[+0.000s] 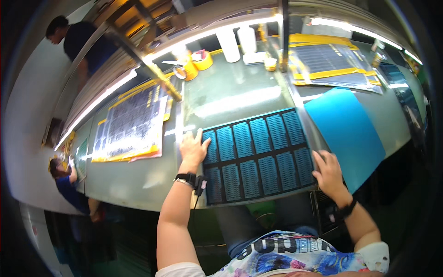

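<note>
A flat, dark panel [246,160] with two rows of blue patterned rectangles lies on the bench in front of me, close to its near edge. At the panel's left edge rests my left hand [192,148], fingers apart, its thumb side touching the border. My right hand [329,174] is at the right edge, fingers stretched and slightly bent, touching or just beside the border. Neither hand lifts the panel. A plain blue sheet [347,131] lies to the right, past a metal strip, and overhangs the bench's near edge.
Film sheets edged with yellow tape lie left [131,122] and back right [330,62]. Tape rolls [190,70] and white cylinders [228,45] stand at the back. A metal post [284,37] rises behind the panel. Two people [87,44] are at left.
</note>
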`<state>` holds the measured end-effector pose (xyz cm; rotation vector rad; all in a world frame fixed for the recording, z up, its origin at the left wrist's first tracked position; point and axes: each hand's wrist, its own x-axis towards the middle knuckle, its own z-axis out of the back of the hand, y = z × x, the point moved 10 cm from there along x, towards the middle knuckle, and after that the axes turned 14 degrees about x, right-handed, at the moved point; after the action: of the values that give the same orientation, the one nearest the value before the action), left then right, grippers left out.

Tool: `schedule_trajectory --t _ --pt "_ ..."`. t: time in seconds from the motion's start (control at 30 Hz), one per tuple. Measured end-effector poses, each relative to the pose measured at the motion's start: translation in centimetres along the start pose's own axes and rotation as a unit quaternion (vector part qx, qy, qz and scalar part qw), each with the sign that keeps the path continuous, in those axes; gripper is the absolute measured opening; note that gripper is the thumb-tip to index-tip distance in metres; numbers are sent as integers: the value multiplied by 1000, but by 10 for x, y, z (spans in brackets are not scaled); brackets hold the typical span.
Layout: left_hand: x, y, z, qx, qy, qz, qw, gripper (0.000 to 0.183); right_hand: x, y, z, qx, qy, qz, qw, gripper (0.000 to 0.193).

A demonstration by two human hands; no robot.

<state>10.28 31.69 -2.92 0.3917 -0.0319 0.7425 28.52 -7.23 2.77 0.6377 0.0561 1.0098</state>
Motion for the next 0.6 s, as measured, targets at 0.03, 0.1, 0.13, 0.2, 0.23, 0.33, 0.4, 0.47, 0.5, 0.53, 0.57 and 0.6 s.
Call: schedule_trajectory --t 0.03,0.1,0.13,0.2,0.23,0.33,0.4,0.47,0.5,0.53,0.57,0.6 --pt "-1 1 -1 15 7 -4 1000 55 19 -7 -14 -38 47 29 998 56" --pt "-2 -2 1 14 -10 -15 1000 54 60 -25 -33 -103 31 87 990 54" --pt "-2 -4 2 21 -19 -15 999 54 82 -39 -41 -111 40 82 990 53" --pt "0 -9 -2 7 -3 -17 1000 56 117 -55 -52 -121 45 77 989 53" --pt "1 -10 -7 -1 21 -16 1000 58 131 -63 -59 -135 62 57 987 53" --pt "-1 -11 -3 -14 23 -11 1000 58 144 -72 -65 -161 87 27 983 55" --pt "-5 -9 -7 -18 31 -5 999 59 150 -76 -74 -167 108 20 980 57" --pt "-3 -10 -11 -6 15 -8 1000 59 151 -78 -76 -160 119 17 980 60" --pt "-3 -12 -8 6 -7 -11 1000 59 150 -79 -76 -161 122 14 979 60" --pt "-5 -12 -17 -5 35 -8 999 59 150 -79 -77 -153 120 19 981 61" --pt "-5 -14 -20 -6 36 -8 999 59 153 -78 -76 -145 117 28 982 62" --pt "-6 -13 -25 -17 43 2 999 62 154 -79 -75 -139 114 21 984 63"
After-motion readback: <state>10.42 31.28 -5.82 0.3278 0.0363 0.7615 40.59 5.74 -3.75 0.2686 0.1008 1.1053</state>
